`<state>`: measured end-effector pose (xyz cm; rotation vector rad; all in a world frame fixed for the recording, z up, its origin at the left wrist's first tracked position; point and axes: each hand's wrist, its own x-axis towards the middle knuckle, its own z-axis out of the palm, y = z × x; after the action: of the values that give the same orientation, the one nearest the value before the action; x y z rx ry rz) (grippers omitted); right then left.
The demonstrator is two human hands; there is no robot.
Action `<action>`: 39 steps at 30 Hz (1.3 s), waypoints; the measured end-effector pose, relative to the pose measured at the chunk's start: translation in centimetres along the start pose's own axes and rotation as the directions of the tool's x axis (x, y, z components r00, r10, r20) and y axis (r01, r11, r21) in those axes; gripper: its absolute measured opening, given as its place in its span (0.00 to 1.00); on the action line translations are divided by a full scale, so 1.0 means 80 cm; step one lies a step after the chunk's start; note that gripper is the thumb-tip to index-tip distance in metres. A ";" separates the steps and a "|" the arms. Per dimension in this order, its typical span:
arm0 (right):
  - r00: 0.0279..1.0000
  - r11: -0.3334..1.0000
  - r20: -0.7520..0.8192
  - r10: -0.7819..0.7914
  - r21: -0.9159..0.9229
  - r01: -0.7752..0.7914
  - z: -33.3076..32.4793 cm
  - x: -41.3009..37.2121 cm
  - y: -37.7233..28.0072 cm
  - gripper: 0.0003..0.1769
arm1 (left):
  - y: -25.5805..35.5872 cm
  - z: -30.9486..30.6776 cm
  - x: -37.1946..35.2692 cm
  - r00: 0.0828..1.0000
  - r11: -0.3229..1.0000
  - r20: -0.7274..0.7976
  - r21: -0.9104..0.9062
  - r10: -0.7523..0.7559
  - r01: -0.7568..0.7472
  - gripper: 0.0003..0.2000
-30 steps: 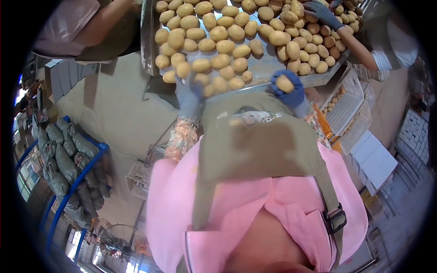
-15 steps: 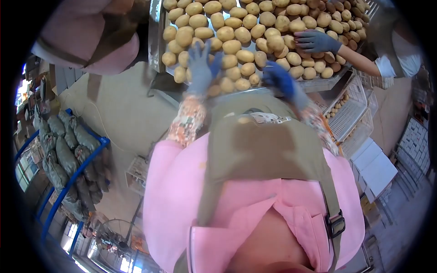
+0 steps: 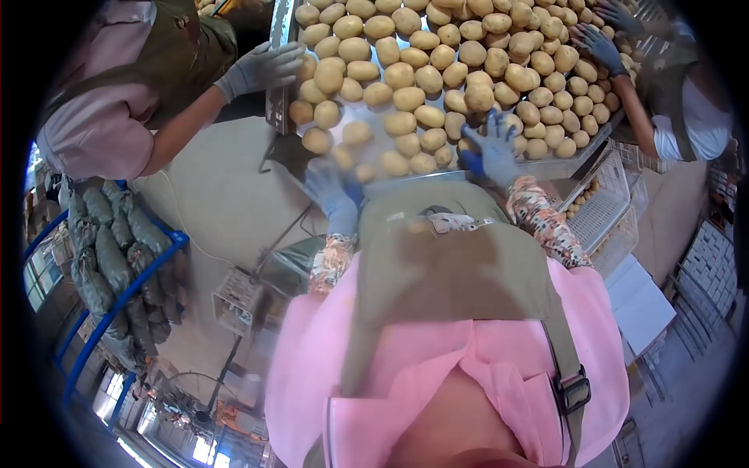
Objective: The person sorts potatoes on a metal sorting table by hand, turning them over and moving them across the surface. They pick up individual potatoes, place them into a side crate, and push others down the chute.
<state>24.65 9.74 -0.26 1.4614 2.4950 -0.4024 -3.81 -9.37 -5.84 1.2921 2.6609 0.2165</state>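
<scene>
Many loose potatoes (image 3: 408, 99) lie across a metal sorting table (image 3: 277, 78) in front of me. My left hand (image 3: 331, 195), in a grey-blue glove, is at the table's near edge, left of my apron. Its fingers look stretched out, though motion blurs them, and I see nothing held in them. Close by are several blurred potatoes (image 3: 356, 132). My right hand (image 3: 493, 150), gloved alike, reaches over the near edge with fingers spread beside the potatoes. It holds nothing I can see.
A co-worker's gloved hand (image 3: 269, 69) is at the table's left edge. Another person's gloved hands (image 3: 599, 48) reach over potatoes at the right. White crates (image 3: 597, 207) stand below the right side. Filled sacks (image 3: 113, 265) sit on a blue rack (image 3: 117, 312) at left.
My left hand has drawn back toward me from among the potatoes to the near edge. My right hand's fingers have spread. The left co-worker's hand has come to the table's edge.
</scene>
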 end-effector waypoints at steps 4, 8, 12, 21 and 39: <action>0.953 0.964 0.241 -0.182 0.235 0.125 -0.031 -0.012 -0.095 0.28 | -0.014 -0.013 0.055 0.977 0.992 -0.184 -0.035 0.109 -0.118 0.32; 0.906 0.912 0.272 -0.324 0.344 0.223 0.024 0.028 -0.119 0.22 | 0.058 -0.033 0.138 0.958 0.919 -0.188 -0.291 0.218 -0.266 0.30; 0.919 0.319 0.195 -0.342 0.944 -0.082 -0.015 0.055 -0.094 0.21 | 0.103 -0.039 0.132 0.926 0.911 -0.082 -0.167 0.369 -0.378 0.28; 0.990 0.953 -0.103 -0.093 0.280 0.119 0.003 0.009 0.023 0.27 | -0.008 -0.001 0.001 0.976 0.969 0.105 -0.178 0.192 -0.172 0.30; 0.873 0.587 -0.020 -0.488 0.732 0.345 -0.024 0.044 -0.057 0.25 | 0.050 -0.025 0.025 0.937 0.943 0.133 0.033 0.323 -0.330 0.28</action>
<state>18.86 11.11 0.98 0.8817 2.6147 -1.6985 -2.39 -5.44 -3.26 1.7027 2.3494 0.1004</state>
